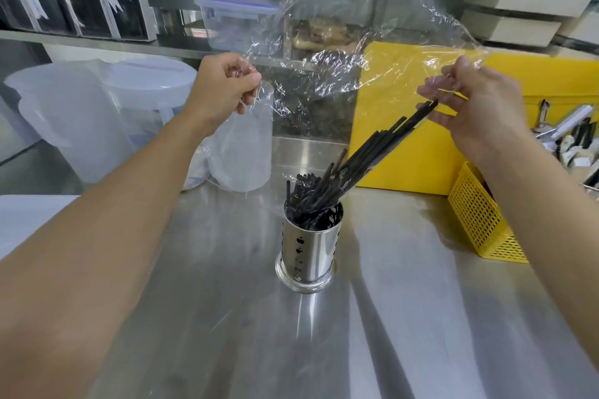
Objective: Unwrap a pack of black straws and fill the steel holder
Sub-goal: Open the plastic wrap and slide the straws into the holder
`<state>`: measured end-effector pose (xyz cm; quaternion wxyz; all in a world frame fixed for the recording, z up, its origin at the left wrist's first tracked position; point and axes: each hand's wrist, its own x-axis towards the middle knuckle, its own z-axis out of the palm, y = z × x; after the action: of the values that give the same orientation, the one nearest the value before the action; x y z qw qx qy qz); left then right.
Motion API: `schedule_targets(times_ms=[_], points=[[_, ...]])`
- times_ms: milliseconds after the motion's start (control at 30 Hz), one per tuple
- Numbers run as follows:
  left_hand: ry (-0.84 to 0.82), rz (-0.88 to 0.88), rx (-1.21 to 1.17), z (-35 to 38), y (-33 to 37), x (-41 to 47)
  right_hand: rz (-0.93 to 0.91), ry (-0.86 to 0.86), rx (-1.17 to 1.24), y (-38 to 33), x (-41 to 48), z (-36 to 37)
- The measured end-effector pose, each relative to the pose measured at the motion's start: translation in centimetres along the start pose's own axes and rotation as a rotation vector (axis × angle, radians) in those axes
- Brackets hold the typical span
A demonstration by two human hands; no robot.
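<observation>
A perforated steel holder (307,254) stands upright in the middle of the steel counter (405,317). Several black straws (353,165) lean out of it up to the right, their lower ends inside the holder. A sheet of clear plastic wrap (350,26) is stretched in the air between my hands, above the straws. My left hand (223,87) pinches the wrap's left edge. My right hand (473,104) grips the wrap's right edge, and the top ends of the longest straws lie against its fingers.
Translucent plastic jugs (97,120) stand at the left. A yellow cutting board (421,126) leans behind the holder, and a yellow perforated basket (483,217) sits at the right. Lidded clear boxes (240,10) sit on the back shelf. Utensils (564,129) lie far right.
</observation>
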<state>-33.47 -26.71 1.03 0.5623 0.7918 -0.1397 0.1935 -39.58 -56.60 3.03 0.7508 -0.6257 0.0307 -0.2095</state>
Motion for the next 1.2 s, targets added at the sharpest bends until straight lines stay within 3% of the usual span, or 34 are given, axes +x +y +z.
schedule_targets(times_ms=[600, 1000, 1200], points=[[-0.017, 0.005, -0.085, -1.8, 0.6, -0.4, -0.045, 0.014, 0.048, -2.1, 0.0, 2.1], [0.073, 0.159, -0.121, -2.2, 4.4, 1.2, -0.186, -0.027, 0.140, -5.9, 0.9, 1.7], [0.013, 0.225, -0.118, -0.9, 6.0, 1.8, -0.195, 0.081, 0.106, -6.9, 1.0, -0.2]])
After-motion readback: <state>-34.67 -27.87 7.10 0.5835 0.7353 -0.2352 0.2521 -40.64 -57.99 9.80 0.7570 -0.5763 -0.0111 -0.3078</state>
